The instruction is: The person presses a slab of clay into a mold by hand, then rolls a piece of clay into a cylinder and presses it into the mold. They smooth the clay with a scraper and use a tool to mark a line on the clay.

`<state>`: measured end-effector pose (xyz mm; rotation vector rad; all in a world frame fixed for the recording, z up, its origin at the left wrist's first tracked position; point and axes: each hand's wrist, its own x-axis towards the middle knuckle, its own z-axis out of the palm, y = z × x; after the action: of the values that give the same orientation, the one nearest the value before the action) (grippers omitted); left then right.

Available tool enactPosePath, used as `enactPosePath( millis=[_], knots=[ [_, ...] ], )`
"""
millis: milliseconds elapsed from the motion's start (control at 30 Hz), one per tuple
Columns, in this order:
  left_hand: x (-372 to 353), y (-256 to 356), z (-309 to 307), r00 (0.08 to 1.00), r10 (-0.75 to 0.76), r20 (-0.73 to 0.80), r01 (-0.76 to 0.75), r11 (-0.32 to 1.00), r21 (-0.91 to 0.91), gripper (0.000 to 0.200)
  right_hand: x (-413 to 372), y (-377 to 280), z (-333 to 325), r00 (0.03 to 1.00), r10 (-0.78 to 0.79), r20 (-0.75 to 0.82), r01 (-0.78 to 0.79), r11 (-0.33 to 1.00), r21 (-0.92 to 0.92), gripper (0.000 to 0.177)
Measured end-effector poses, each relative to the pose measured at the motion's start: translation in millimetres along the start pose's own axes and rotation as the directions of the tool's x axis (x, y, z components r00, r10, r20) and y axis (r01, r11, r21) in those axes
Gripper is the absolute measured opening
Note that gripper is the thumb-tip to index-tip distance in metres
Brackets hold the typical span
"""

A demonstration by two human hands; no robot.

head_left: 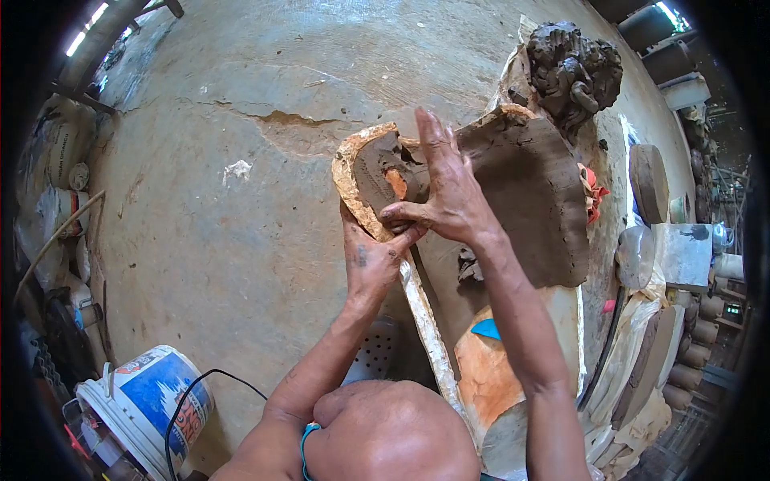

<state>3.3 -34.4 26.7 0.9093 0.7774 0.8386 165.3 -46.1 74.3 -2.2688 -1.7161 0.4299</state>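
A plaster mould (pixel 346 178) with an orange-stained, chipped rim is tilted up at mid-view, lined with dark wet clay (pixel 370 178). An orange patch shows through the clay. My left hand (pixel 373 260) grips the mould's near edge, its fingers partly hidden behind the rim. My right hand (pixel 453 192) is over the mould's right side, fingers stretched upward and thumb at the clay near the rim. Smears of clay cover the right fingers. To the right lies a broad, smooth clay slab (pixel 533 204).
A big clay lump (pixel 573 76) sits at the upper right. A blue scraper (pixel 486 329) lies on an orange-stained surface (pixel 484 373). At lower left stands a white and blue bucket (pixel 164 405); round slabs (pixel 648 183) line the right. The floor (pixel 216 208) is cracked.
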Motion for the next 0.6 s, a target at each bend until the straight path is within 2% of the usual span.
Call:
enactPosePath(
  millis=[33,67,100,167,200,233,300,367,400,500,533,600],
  knots=[
    [-2,4,-1,0.999,-0.016,0.033,0.015,1.0,0.018,0.078,-3,7,12,0.997,0.02,-0.075,0.0,0.966,0.26,0.143],
    [-3,6,-3,0.998,-0.032,0.062,0.03,0.999,0.037,0.075,-6,15,23,0.988,0.058,-0.14,0.02,0.865,0.502,0.144],
    [-4,7,-5,0.997,-0.038,0.06,0.036,0.999,0.037,0.075,-12,14,21,0.989,0.061,-0.135,0.015,0.864,0.503,0.144],
    [-3,10,-9,0.996,-0.077,0.049,0.087,0.966,-0.245,0.063,-30,9,17,0.953,0.276,-0.125,-0.151,0.791,0.592,0.137],
    [-2,8,-10,0.996,-0.082,0.04,0.089,0.962,-0.257,0.054,-37,11,22,0.937,0.236,-0.255,-0.088,0.871,0.483,0.101],
    [-2,6,-11,0.995,-0.084,0.047,0.094,0.963,-0.251,0.054,-44,4,19,0.935,0.244,-0.258,-0.092,0.869,0.487,0.101],
    [1,4,-11,0.999,-0.03,0.03,0.033,0.992,-0.121,0.054,-58,-15,11,0.879,0.477,0.008,-0.322,0.58,0.748,0.06],
    [0,8,-8,0.999,-0.051,0.016,0.052,0.996,-0.069,0.052,-73,-37,19,0.913,0.402,-0.073,-0.256,0.701,0.665,0.04],
    [1,9,-5,1.0,-0.026,-0.013,0.025,0.999,-0.02,0.05,-78,-43,24,0.923,0.36,-0.133,-0.212,0.767,0.606,0.047],
    [1,8,1,0.997,0.022,-0.072,-0.02,0.999,0.027,0.047,-82,-47,26,0.923,0.358,-0.144,-0.217,0.791,0.572,0.053],
    [1,8,3,0.994,0.035,-0.1,-0.032,0.999,0.027,0.046,-82,-44,20,0.931,0.357,-0.076,-0.237,0.749,0.618,0.058],
    [-1,11,2,0.997,0.013,-0.078,-0.012,1.0,0.015,0.046,-88,-44,22,0.919,0.373,-0.127,-0.208,0.732,0.648,0.059]
  ],
)
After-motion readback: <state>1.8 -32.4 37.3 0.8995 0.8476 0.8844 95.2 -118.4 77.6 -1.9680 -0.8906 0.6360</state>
